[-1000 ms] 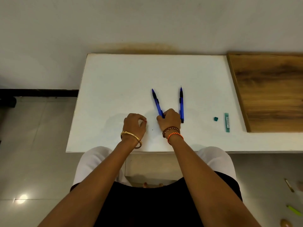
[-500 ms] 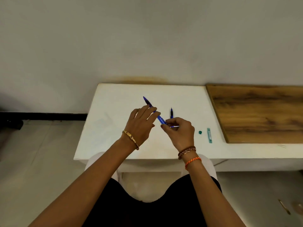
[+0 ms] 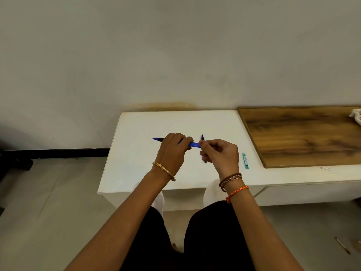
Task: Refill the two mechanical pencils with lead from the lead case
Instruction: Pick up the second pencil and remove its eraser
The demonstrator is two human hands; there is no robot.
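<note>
A blue mechanical pencil point(image 3: 193, 144) is held level above the white table point(image 3: 136, 165), its tip pointing left. My left hand point(image 3: 172, 151) is wrapped around its barrel. My right hand point(image 3: 219, 155) pinches its right end with thumb and finger. The second blue pencil point(image 3: 202, 137) lies on the table behind my right hand, which hides most of it. The teal lead case point(image 3: 245, 160) lies flat on the table to the right of my right hand. The small teal cap is out of sight.
A wooden board point(image 3: 298, 135) covers the table's right part, with a white object point(image 3: 356, 116) at its far right edge. A grey wall stands right behind the table. Small items lie on the floor at lower right point(image 3: 342, 245).
The pencil has turned from slanted to level, tip to the left. My left hand has closed around its barrel. My right hand has slid to its right end. The camera has tilted up.
</note>
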